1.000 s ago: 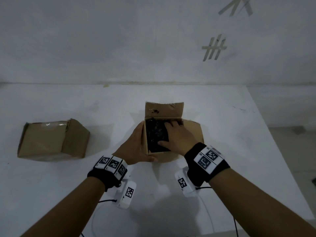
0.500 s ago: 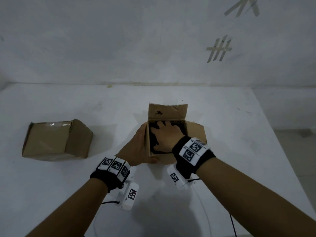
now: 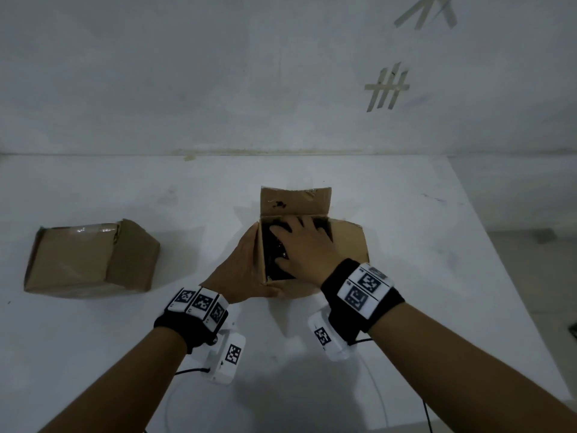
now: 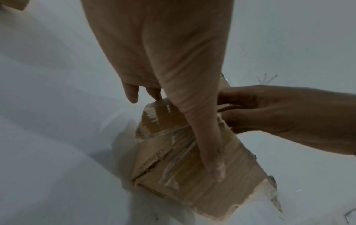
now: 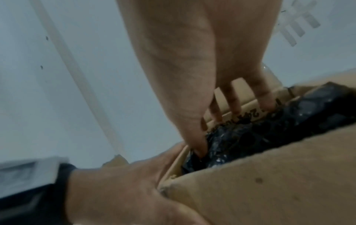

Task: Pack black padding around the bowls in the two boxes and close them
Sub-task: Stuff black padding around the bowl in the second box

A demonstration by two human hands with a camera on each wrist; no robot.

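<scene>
An open cardboard box [image 3: 346, 245] stands mid-table with its far flap [image 3: 295, 203] upright. Crumpled black padding [image 3: 271, 256] fills it, and no bowl shows beneath. My right hand [image 3: 304, 245] lies flat on the padding with fingers spread toward the far wall. In the right wrist view its thumb [image 5: 196, 143] digs into the padding [image 5: 269, 130] at the near left corner. My left hand [image 3: 245, 270] rests flat against the box's left wall, thumb along the near face [image 4: 212, 152]. A second box [image 3: 90, 257] sits at the left with its flaps folded over.
The white table [image 3: 421, 276] meets a grey wall at the back, and its right edge [image 3: 512, 276] drops to the floor. Tape marks [image 3: 387, 87] are stuck on the wall. Thin cables [image 3: 377, 398] trail from the wrist cameras near the front edge.
My right hand has slid from the right part of the box across the padding, and its fingers now spread toward the far wall. My left hand has stayed at the box's left side.
</scene>
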